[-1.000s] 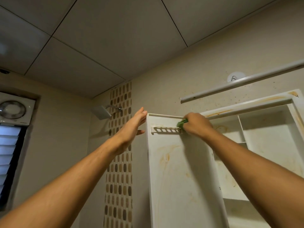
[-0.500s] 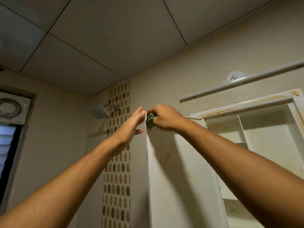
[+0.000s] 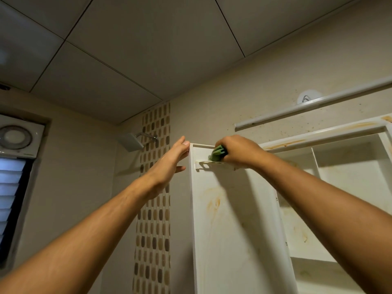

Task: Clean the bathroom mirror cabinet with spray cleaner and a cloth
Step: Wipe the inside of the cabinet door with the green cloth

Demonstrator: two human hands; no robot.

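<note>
The white cabinet door (image 3: 233, 225) stands swung open, its inner face toward me and marked with orange-brown stains. My right hand (image 3: 239, 151) grips a folded green cloth (image 3: 218, 153) and presses it against the small slotted rack (image 3: 203, 164) near the door's top. My left hand (image 3: 169, 162) lies with straight fingers against the door's outer top edge, steadying it. The open cabinet (image 3: 350, 166) with stained white shelves is on the right. No spray bottle is in view.
A tube light (image 3: 307, 107) runs along the wall above the cabinet. A shower head (image 3: 131, 142) hangs by the mosaic tile strip (image 3: 154, 209) left of the door. An exhaust fan (image 3: 19, 136) and a louvred window (image 3: 10, 198) are at far left.
My right hand swept the cloth left to the door's top corner, then came back right and slightly down onto the rack. My left hand stayed at the door's edge.
</note>
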